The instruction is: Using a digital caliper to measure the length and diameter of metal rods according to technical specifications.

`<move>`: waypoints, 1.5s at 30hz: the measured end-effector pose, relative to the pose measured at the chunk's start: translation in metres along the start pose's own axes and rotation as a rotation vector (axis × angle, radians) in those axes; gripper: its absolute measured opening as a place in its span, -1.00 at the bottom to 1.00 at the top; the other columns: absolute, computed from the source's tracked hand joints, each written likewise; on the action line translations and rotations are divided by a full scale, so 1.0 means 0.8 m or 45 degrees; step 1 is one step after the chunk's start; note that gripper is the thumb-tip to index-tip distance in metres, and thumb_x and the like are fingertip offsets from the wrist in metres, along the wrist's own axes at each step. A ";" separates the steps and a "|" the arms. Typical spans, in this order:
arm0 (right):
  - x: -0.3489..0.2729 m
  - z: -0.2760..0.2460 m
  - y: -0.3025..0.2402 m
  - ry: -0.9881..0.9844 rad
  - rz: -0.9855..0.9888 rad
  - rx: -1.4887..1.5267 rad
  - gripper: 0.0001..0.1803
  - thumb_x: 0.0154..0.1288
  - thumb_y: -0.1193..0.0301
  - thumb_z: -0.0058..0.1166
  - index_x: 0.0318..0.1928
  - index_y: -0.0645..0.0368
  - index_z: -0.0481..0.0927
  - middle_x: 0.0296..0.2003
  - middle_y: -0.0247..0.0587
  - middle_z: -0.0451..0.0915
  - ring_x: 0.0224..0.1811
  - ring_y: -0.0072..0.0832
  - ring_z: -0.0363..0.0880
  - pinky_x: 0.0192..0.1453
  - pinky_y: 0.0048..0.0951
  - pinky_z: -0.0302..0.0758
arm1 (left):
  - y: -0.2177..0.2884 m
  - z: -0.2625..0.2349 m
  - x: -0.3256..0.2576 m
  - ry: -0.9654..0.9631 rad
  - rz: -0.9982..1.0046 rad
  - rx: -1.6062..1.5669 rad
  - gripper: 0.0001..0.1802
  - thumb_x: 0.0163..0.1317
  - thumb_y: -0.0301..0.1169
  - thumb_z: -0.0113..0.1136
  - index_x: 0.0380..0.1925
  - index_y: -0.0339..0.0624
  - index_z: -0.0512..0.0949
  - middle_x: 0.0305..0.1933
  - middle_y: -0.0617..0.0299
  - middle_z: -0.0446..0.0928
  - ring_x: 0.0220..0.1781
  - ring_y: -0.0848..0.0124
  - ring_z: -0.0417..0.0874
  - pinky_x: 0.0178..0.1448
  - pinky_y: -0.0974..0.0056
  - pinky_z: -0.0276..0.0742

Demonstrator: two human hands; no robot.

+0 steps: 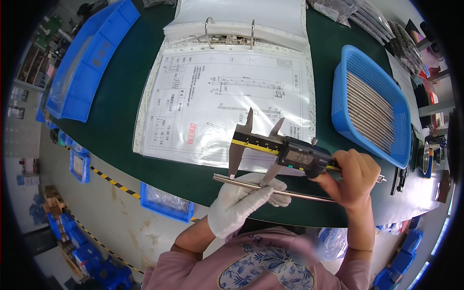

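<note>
My left hand [235,203], in a white glove, is closed round a thin metal rod [309,196] held slantwise in front of my chest. My bare right hand [352,176] grips a digital caliper [263,145] by its black display body. The caliper's long jaws point down to the rod, one near its left end and the other by my gloved fingers; whether both touch it, I cannot tell. Under the caliper's upper part lies an open ring binder [164,104] with a technical drawing in a clear sleeve.
A blue basket [340,113] full of similar rods [369,113] stands on the right of the green table [118,140]. At the far left is a blue bin [96,58]. Bagged parts [367,19] lie at the back right. A blue tray [166,200] with plastic bags sits below the table edge.
</note>
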State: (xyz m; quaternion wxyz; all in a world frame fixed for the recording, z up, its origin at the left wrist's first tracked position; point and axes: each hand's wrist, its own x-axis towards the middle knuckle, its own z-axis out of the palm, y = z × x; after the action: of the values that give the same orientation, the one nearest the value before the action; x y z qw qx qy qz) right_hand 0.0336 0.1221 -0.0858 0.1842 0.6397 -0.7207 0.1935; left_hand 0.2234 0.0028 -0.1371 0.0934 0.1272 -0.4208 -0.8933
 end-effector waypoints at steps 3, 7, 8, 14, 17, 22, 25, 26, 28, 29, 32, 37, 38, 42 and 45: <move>-0.002 0.002 -0.002 0.010 0.039 -0.019 -0.47 -0.09 -0.07 0.22 -0.55 0.16 0.39 -0.76 -0.37 0.21 -0.79 -0.48 0.19 -0.71 -0.48 0.07 | 0.000 0.000 0.000 -0.005 0.000 -0.008 -0.69 0.35 -0.48 -0.18 -0.02 -0.51 0.36 -0.17 -0.07 0.55 -0.10 0.29 0.60 0.03 0.29 0.52; -0.004 0.004 -0.005 0.023 0.091 -0.039 -0.41 -0.11 -0.15 0.19 -0.60 0.15 0.36 -0.77 -0.35 0.19 -0.78 -0.46 0.17 -0.69 -0.46 0.06 | 0.002 -0.001 0.000 0.001 -0.007 0.015 -0.69 0.36 -0.47 -0.18 -0.02 -0.50 0.36 -0.17 -0.08 0.55 -0.10 0.29 0.60 0.02 0.29 0.52; -0.004 0.003 -0.004 0.021 0.094 -0.042 -0.41 -0.11 -0.15 0.19 -0.60 0.15 0.36 -0.77 -0.35 0.19 -0.78 -0.46 0.17 -0.69 -0.46 0.06 | 0.002 0.002 0.001 -0.003 -0.010 0.013 -0.69 0.36 -0.47 -0.18 -0.02 -0.50 0.36 -0.17 -0.08 0.55 -0.10 0.29 0.60 0.02 0.29 0.52; -0.002 0.003 -0.001 0.043 0.051 -0.017 -0.49 -0.15 -0.06 0.24 -0.57 0.12 0.39 -0.76 -0.38 0.22 -0.80 -0.47 0.20 -0.74 -0.48 0.09 | 0.001 0.006 0.001 0.141 0.014 0.068 -0.72 0.30 -0.46 -0.12 -0.16 -0.54 0.42 -0.30 -0.21 0.56 -0.24 0.11 0.64 -0.12 0.17 0.58; -0.002 0.003 -0.002 0.023 0.054 -0.028 -0.50 -0.16 -0.06 0.24 -0.58 0.10 0.39 -0.76 -0.38 0.21 -0.80 -0.47 0.19 -0.74 -0.48 0.09 | -0.001 -0.001 -0.001 0.031 0.007 0.011 -0.71 0.34 -0.50 -0.18 -0.06 -0.52 0.36 -0.21 -0.10 0.56 -0.13 0.26 0.62 0.00 0.29 0.51; -0.004 0.003 0.001 0.016 0.046 -0.014 -0.51 -0.16 -0.04 0.25 -0.59 0.10 0.39 -0.76 -0.38 0.22 -0.80 -0.47 0.19 -0.74 -0.48 0.09 | 0.000 0.009 0.003 0.182 0.028 0.088 -0.72 0.29 -0.46 -0.13 -0.18 -0.55 0.41 -0.34 -0.23 0.56 -0.29 0.10 0.65 -0.15 0.17 0.59; -0.003 0.007 0.001 0.040 0.047 -0.002 -0.52 -0.14 -0.03 0.26 -0.54 0.11 0.42 -0.75 -0.38 0.23 -0.80 -0.47 0.19 -0.74 -0.49 0.10 | 0.001 0.009 0.003 0.193 0.025 0.098 -0.71 0.30 -0.45 -0.13 -0.18 -0.55 0.41 -0.35 -0.23 0.56 -0.29 0.09 0.65 -0.15 0.17 0.59; -0.003 0.008 0.000 0.040 0.046 0.000 -0.52 -0.14 -0.03 0.26 -0.54 0.11 0.42 -0.75 -0.38 0.23 -0.80 -0.47 0.19 -0.74 -0.49 0.10 | 0.001 0.009 0.002 0.196 0.024 0.098 -0.71 0.30 -0.45 -0.13 -0.18 -0.55 0.41 -0.35 -0.23 0.56 -0.29 0.09 0.65 -0.15 0.17 0.59; -0.003 0.009 0.000 0.035 0.039 0.014 -0.56 -0.11 0.04 0.26 -0.47 0.14 0.46 -0.72 -0.36 0.27 -0.78 -0.47 0.22 -0.73 -0.49 0.12 | 0.003 0.009 0.002 0.209 0.014 0.071 -0.71 0.30 -0.45 -0.13 -0.19 -0.54 0.42 -0.34 -0.23 0.56 -0.28 0.10 0.65 -0.14 0.17 0.59; -0.002 0.010 -0.001 0.036 0.032 0.026 -0.56 -0.11 0.04 0.26 -0.47 0.14 0.46 -0.72 -0.36 0.27 -0.78 -0.47 0.22 -0.73 -0.49 0.12 | 0.003 0.007 0.001 0.222 0.017 0.073 -0.71 0.30 -0.45 -0.13 -0.19 -0.54 0.42 -0.34 -0.23 0.56 -0.28 0.10 0.65 -0.14 0.17 0.59; -0.003 0.008 -0.001 0.058 0.009 0.054 -0.60 -0.09 0.13 0.26 -0.40 0.18 0.49 -0.68 -0.33 0.32 -0.76 -0.46 0.24 -0.71 -0.48 0.14 | 0.002 0.000 0.000 0.082 -0.023 0.015 -0.71 0.34 -0.47 -0.16 -0.06 -0.52 0.36 -0.21 -0.09 0.56 -0.12 0.27 0.62 0.02 0.30 0.51; -0.002 0.002 -0.001 0.005 -0.006 0.021 -0.62 -0.09 0.18 0.25 -0.37 0.22 0.51 -0.66 -0.32 0.34 -0.75 -0.46 0.24 -0.70 -0.48 0.14 | 0.001 0.000 0.000 0.027 -0.033 0.005 -0.69 0.36 -0.47 -0.18 -0.02 -0.50 0.35 -0.17 -0.06 0.55 -0.10 0.29 0.60 0.04 0.30 0.51; -0.001 0.001 0.000 0.005 -0.009 0.025 -0.62 -0.09 0.18 0.25 -0.37 0.22 0.51 -0.66 -0.32 0.34 -0.75 -0.46 0.24 -0.70 -0.48 0.14 | 0.001 0.000 0.000 0.031 -0.032 0.005 -0.69 0.36 -0.47 -0.18 -0.02 -0.50 0.35 -0.17 -0.06 0.55 -0.10 0.29 0.60 0.04 0.30 0.51; 0.000 -0.001 0.002 -0.007 -0.029 0.032 -0.61 -0.07 0.15 0.25 -0.39 0.22 0.50 -0.69 -0.33 0.31 -0.76 -0.47 0.22 -0.71 -0.48 0.11 | 0.001 0.001 0.000 0.020 -0.019 0.000 -0.68 0.36 -0.45 -0.18 -0.02 -0.50 0.35 -0.17 -0.06 0.55 -0.09 0.29 0.60 0.04 0.30 0.51; 0.001 -0.002 0.001 0.006 -0.036 0.026 -0.59 -0.04 0.12 0.24 -0.42 0.22 0.48 -0.71 -0.34 0.28 -0.78 -0.48 0.20 -0.72 -0.48 0.09 | 0.001 0.000 0.000 0.012 -0.005 0.012 -0.68 0.36 -0.45 -0.18 -0.02 -0.50 0.35 -0.17 -0.05 0.55 -0.10 0.29 0.60 0.04 0.30 0.51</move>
State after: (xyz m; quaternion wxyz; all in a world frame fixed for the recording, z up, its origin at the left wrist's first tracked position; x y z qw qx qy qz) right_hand 0.0324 0.1223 -0.0840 0.1820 0.6513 -0.7090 0.1997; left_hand 0.2232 0.0024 -0.1366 0.0930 0.1327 -0.4242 -0.8910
